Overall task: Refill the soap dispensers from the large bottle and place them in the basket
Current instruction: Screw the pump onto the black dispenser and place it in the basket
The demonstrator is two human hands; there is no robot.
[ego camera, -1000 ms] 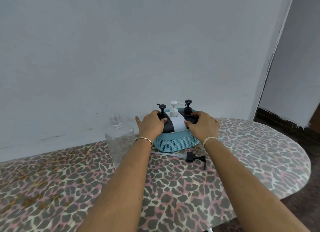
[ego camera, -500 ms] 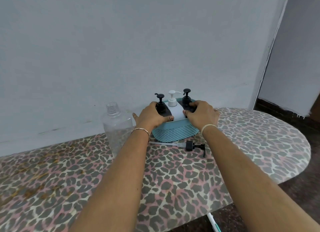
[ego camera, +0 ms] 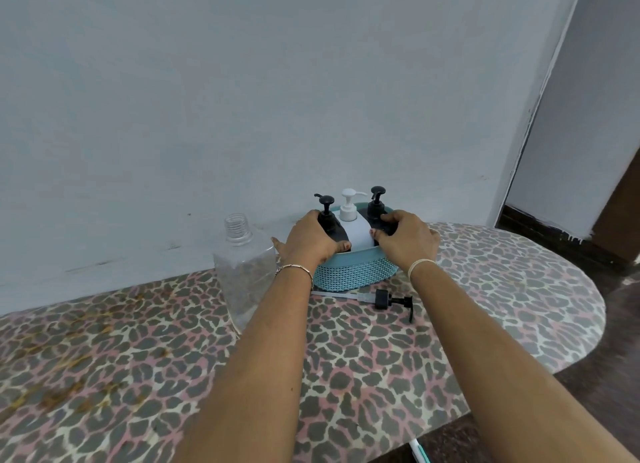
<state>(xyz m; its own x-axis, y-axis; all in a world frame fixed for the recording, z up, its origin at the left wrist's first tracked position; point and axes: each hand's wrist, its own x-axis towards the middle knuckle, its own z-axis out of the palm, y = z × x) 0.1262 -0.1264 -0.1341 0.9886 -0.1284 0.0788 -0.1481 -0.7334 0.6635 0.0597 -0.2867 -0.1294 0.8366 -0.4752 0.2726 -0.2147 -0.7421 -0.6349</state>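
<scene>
Unshifted basket [ego camera: 353, 272], three dispensers [ego camera: 356, 234] inside

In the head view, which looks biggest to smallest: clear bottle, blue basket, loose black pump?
1. Clear bottle and blue basket: look about alike, basket partly hidden, so no ranking.
2. Loose black pump: smallest.

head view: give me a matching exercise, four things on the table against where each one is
1 white dispenser
2 large clear bottle
3 loose black pump
4 basket

a lying on the table in front of the basket
b upright, uncapped, left of the basket
c teal, near the wall
d standing in the basket, middle of three

Pairs: 1-d, 2-b, 3-a, 4-c
</scene>
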